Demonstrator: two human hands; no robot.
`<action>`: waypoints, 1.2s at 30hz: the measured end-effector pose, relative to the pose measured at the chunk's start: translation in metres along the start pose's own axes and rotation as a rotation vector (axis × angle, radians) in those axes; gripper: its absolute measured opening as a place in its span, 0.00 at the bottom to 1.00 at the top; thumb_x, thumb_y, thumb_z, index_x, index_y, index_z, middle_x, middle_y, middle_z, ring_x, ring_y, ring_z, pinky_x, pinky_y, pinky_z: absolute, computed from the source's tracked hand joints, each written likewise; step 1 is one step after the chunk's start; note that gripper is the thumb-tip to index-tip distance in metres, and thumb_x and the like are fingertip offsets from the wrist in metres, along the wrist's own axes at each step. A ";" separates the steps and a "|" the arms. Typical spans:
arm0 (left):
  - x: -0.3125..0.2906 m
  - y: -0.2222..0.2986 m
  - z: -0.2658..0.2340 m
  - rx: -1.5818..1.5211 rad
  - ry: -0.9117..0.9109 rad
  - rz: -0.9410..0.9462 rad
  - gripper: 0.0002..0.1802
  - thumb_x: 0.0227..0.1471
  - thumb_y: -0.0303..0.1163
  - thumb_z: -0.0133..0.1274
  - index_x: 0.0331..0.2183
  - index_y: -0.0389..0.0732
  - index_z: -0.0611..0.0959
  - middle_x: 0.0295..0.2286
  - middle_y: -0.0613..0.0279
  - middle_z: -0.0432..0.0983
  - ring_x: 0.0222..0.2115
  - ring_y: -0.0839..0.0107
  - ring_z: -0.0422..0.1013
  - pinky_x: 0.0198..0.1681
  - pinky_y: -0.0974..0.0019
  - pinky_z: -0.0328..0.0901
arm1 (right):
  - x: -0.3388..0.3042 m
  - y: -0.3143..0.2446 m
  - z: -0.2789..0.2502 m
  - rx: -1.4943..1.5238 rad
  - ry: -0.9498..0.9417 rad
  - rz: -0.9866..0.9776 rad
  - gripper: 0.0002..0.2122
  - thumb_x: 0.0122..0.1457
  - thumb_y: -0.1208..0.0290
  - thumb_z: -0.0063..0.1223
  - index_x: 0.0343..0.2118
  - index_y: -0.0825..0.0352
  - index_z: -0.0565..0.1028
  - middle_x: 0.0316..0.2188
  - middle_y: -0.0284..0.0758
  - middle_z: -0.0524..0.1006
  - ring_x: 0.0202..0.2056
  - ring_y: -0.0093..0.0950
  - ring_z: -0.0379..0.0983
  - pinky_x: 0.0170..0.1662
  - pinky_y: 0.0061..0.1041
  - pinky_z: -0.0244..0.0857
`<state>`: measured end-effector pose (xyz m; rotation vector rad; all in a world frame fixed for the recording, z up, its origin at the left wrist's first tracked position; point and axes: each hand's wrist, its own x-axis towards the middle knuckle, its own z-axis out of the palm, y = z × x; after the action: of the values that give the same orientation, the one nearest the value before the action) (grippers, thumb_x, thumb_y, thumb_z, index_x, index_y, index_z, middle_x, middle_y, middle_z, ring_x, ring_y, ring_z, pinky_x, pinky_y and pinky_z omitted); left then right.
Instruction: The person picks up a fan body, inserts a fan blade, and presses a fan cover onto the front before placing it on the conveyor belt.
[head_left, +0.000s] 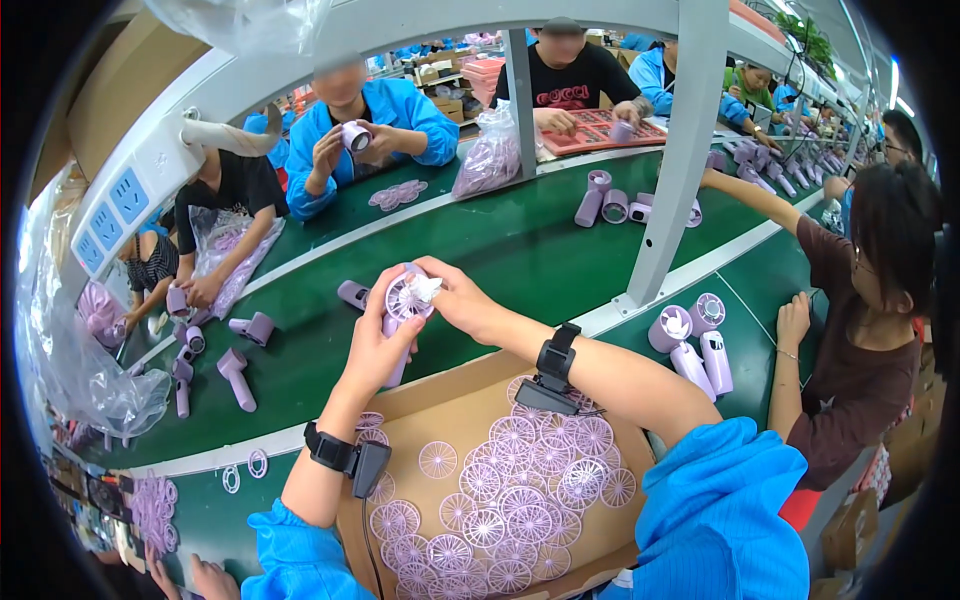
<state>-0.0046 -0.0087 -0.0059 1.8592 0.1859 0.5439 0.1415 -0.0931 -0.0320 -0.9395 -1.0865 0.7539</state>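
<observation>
Over the near edge of the green belt, my left hand point(372, 340) is closed round a lilac handheld fan point(393, 368), its round spoked head facing up. My right hand point(462, 303) comes in from the right, fingers pinched at the fan head. A small white piece point(426, 288), apparently a fan blade wheel, shows at those fingertips against the spokes; its exact shape is hard to make out. Below my hands stands an open cardboard box point(420, 500) holding many loose lilac spoked grilles point(520, 520). Another lilac fan part point(352, 293) lies just beyond my left hand.
Lilac fan bodies point(235, 378) lie on the belt point(490, 230) at left. More fans point(692, 345) stand right of a grey metal post point(675, 170). Co-workers sit across the belt; one in brown point(860, 340) reaches in at right. Clear plastic bags point(90, 370) hang at left.
</observation>
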 end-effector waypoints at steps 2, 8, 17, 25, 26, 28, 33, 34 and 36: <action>0.000 -0.002 -0.001 -0.007 0.002 0.001 0.35 0.49 0.26 0.53 0.58 0.51 0.61 0.32 0.62 0.72 0.23 0.76 0.68 0.27 0.72 0.67 | 0.000 -0.003 0.000 -0.024 -0.008 0.000 0.13 0.59 0.69 0.46 0.46 0.64 0.68 0.38 0.29 0.73 0.38 0.18 0.69 0.39 0.20 0.63; 0.010 -0.029 -0.001 0.273 0.210 0.124 0.37 0.49 0.27 0.53 0.59 0.50 0.59 0.37 0.55 0.74 0.32 0.68 0.71 0.38 0.66 0.68 | 0.002 -0.002 0.001 -0.278 0.163 0.086 0.18 0.58 0.69 0.48 0.51 0.65 0.66 0.39 0.31 0.73 0.39 0.19 0.69 0.40 0.21 0.64; 0.018 -0.053 -0.017 0.661 0.013 -0.129 0.28 0.49 0.30 0.51 0.54 0.46 0.70 0.42 0.47 0.73 0.41 0.57 0.71 0.45 0.62 0.65 | 0.007 -0.003 -0.020 -0.598 0.097 0.280 0.15 0.52 0.73 0.51 0.44 0.69 0.74 0.34 0.37 0.78 0.35 0.26 0.74 0.38 0.24 0.67; 0.015 -0.068 -0.022 0.780 -0.334 -0.222 0.28 0.47 0.41 0.53 0.51 0.45 0.74 0.44 0.44 0.72 0.46 0.50 0.68 0.50 0.57 0.63 | 0.028 -0.068 -0.058 -0.585 0.008 0.365 0.13 0.58 0.71 0.45 0.45 0.67 0.73 0.34 0.33 0.76 0.33 0.20 0.73 0.33 0.20 0.66; 0.016 -0.074 -0.021 0.927 -0.392 -0.152 0.28 0.47 0.44 0.53 0.51 0.46 0.74 0.43 0.45 0.72 0.46 0.49 0.68 0.50 0.56 0.63 | 0.030 -0.064 -0.089 -0.612 -0.046 0.324 0.13 0.58 0.70 0.46 0.44 0.66 0.73 0.31 0.31 0.75 0.28 0.18 0.70 0.30 0.18 0.64; 0.022 -0.078 -0.012 0.886 -0.394 -0.146 0.28 0.46 0.45 0.53 0.51 0.50 0.75 0.43 0.45 0.72 0.46 0.49 0.67 0.51 0.55 0.63 | 0.027 -0.069 -0.143 -0.800 -0.011 0.413 0.13 0.58 0.70 0.46 0.44 0.66 0.74 0.26 0.28 0.74 0.24 0.18 0.68 0.24 0.17 0.60; 0.009 -0.078 -0.018 0.885 -0.314 -0.244 0.28 0.46 0.45 0.53 0.51 0.54 0.74 0.43 0.48 0.70 0.47 0.50 0.66 0.52 0.54 0.61 | 0.022 -0.015 -0.216 -1.715 0.173 0.559 0.23 0.53 0.61 0.49 0.51 0.68 0.68 0.45 0.53 0.72 0.48 0.49 0.68 0.51 0.38 0.63; 0.017 -0.073 -0.009 0.880 -0.350 -0.203 0.28 0.46 0.45 0.53 0.51 0.55 0.74 0.44 0.49 0.70 0.47 0.51 0.66 0.51 0.54 0.62 | 0.002 -0.007 -0.282 -1.888 0.128 0.418 0.24 0.54 0.59 0.48 0.52 0.66 0.67 0.47 0.55 0.70 0.48 0.50 0.68 0.50 0.41 0.63; 0.016 -0.073 -0.005 0.854 -0.378 -0.216 0.27 0.46 0.45 0.53 0.51 0.56 0.74 0.45 0.50 0.69 0.47 0.51 0.67 0.50 0.52 0.63 | -0.011 0.009 -0.319 -1.919 0.159 0.453 0.25 0.54 0.55 0.48 0.52 0.63 0.66 0.48 0.54 0.69 0.49 0.52 0.65 0.50 0.44 0.62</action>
<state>0.0174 0.0271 -0.0677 2.6809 0.4016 -0.0826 0.4412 -0.1787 -0.1008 -2.8311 -1.2928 -0.3285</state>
